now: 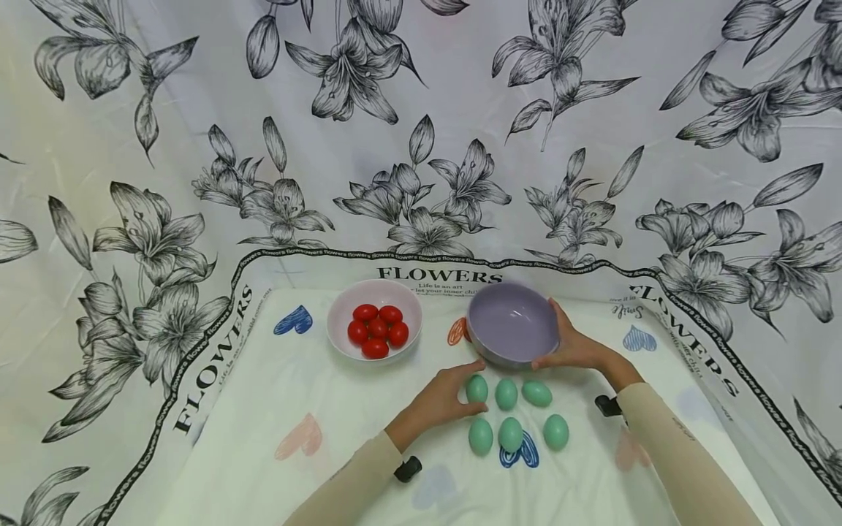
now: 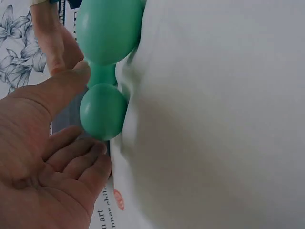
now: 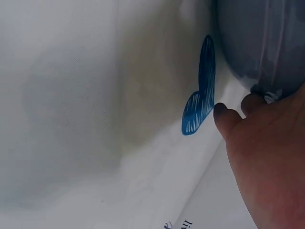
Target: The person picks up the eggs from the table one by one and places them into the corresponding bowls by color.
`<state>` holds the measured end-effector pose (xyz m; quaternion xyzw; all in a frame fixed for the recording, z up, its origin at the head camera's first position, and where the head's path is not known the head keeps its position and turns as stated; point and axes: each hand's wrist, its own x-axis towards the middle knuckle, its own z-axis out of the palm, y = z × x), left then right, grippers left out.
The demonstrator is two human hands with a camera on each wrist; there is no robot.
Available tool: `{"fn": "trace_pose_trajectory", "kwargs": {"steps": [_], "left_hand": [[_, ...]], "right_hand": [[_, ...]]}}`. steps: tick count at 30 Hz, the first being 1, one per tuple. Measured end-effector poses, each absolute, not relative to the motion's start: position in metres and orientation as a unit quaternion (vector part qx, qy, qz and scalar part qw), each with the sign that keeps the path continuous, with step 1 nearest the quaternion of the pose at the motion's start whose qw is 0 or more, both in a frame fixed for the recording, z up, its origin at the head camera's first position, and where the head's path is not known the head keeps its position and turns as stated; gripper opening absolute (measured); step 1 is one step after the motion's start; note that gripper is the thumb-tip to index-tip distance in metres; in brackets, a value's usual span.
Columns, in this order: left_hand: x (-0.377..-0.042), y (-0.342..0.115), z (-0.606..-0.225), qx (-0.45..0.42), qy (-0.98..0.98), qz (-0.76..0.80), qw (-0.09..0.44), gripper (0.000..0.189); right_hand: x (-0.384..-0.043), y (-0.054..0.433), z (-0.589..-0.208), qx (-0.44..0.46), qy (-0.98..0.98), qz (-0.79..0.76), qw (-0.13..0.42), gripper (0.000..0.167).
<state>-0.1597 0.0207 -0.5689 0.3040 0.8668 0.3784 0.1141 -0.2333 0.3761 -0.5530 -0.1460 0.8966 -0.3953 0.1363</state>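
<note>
In the head view my right hand (image 1: pixel 574 345) grips the right side of a purple bowl (image 1: pixel 513 321), thumb toward the near side and fingers along the far right side. The bowl's grey-purple outer wall (image 3: pixel 267 43) also shows in the right wrist view. My left hand (image 1: pixel 437 398) reaches in from the left, thumb and fingers spread apart around the leftmost far green egg (image 1: pixel 476 389). In the left wrist view that hand (image 2: pixel 52 143) has loosely bent fingers, with a green egg (image 2: pixel 103 112) right by the fingertips. Nothing shows inside the bowl.
Several more green eggs (image 1: pixel 510 435) lie in two loose rows on the white cloth (image 1: pixel 355 453), nearer than the bowl. To the left stands a pink bowl (image 1: pixel 337 321) with several red eggs (image 1: pixel 375 348). A flower-printed curtain (image 1: pixel 427 146) rises behind the table.
</note>
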Motion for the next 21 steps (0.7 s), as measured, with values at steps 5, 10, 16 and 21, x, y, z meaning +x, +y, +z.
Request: {"fn": "trace_pose_trajectory", "kwargs": {"steps": [5,10,16,21], "left_hand": [[-0.153,0.022,-0.574,0.287,0.875,0.373,0.110,0.074],[-0.152,0.022,-0.579,0.278,0.876,0.382,0.099,0.067],[-0.153,0.021,-0.585,0.287,0.857,0.419,0.088,0.066],[-0.153,0.018,-0.582,0.290,0.837,0.455,0.090,0.066]], "right_hand": [[-0.233,0.375,-0.555,-0.144,0.898,-0.392,0.137,0.155],[-0.233,0.375,-0.554,-0.147,0.896,-0.396,0.135,0.155],[-0.235,0.376,-0.554,-0.149,0.894,-0.400,0.135,0.155],[-0.235,0.376,-0.555,-0.144,0.895,-0.400,0.138,0.155]]}}
